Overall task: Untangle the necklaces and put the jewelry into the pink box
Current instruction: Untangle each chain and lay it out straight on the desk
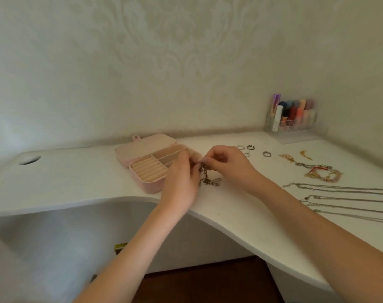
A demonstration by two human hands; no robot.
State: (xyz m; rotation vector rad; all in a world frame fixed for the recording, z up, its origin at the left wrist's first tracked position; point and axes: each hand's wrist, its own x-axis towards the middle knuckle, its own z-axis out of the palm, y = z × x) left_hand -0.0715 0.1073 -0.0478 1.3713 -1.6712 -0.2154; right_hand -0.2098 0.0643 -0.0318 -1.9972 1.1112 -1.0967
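The pink box (142,171) lies open on the white desk, lid folded back, beige ring rolls and compartments showing. Just right of it my left hand (183,182) and my right hand (227,165) both pinch a tangled chunky chain (208,179), lifting its upper part while the rest lies bunched on the desk. Several rings (250,149) lie behind my right hand. Further right sit gold earrings (288,158), a heap of bracelets (321,172) and several long silver necklaces (339,197) laid out straight.
A clear organizer (293,119) with coloured lipsticks stands at the back right against the wall. A round cable hole (30,160) is at the desk's far left. The desk's front edge (241,226) curves inward below my arms.
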